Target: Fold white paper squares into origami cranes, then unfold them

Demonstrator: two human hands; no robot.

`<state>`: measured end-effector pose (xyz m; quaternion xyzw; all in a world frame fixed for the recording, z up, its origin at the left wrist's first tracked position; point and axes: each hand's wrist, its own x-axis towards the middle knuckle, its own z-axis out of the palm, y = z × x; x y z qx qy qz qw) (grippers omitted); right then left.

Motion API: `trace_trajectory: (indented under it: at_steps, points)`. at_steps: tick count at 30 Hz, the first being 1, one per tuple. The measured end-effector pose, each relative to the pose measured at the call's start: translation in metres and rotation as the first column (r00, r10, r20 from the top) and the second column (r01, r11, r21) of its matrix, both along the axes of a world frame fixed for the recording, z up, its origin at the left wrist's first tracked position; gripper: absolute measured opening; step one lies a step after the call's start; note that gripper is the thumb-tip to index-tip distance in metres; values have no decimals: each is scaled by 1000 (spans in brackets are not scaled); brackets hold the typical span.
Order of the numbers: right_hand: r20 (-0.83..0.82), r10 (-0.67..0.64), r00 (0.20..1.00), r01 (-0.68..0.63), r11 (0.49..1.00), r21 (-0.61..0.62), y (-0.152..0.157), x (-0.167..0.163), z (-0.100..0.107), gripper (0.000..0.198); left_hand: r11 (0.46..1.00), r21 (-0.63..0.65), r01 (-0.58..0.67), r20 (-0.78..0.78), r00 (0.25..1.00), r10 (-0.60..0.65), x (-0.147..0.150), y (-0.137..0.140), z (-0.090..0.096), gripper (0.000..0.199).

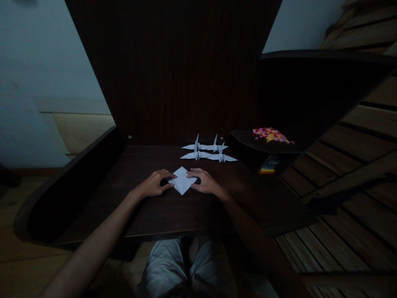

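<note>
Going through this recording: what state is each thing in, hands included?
White paper: folded into a diamond, creased, lying on the desk.
Left hand: thumb and forefinger apart, touching the paper's left side.
Right hand: likewise, on its right side.
Paper cranes: folded, wings spread, in two rows.
Small colourful pieces: loose, spread over the shelf.

Room: a home, I judge; dimly lit.
Desk [149, 221]: dark wood grain, tall back panel [173, 66], my knees [166, 260] at its front edge.
Shelf [245, 138]: rounded, bright little pieces [271, 134] heaped on top.
Wall [46, 54]: plain, pale.
Wooden slats [353, 236]: to my right.
</note>
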<state>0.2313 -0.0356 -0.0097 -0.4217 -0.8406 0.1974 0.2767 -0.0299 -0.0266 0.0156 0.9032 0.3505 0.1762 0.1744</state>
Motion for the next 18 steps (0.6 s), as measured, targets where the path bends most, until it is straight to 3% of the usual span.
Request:
trace_trajectory:
  at_steps: [18]
  points:
    - [-50, -22, 999, 20, 999, -34, 0, -1, 1, 32, 1000, 4, 7, 58, 998, -7, 2, 3, -4, 35]
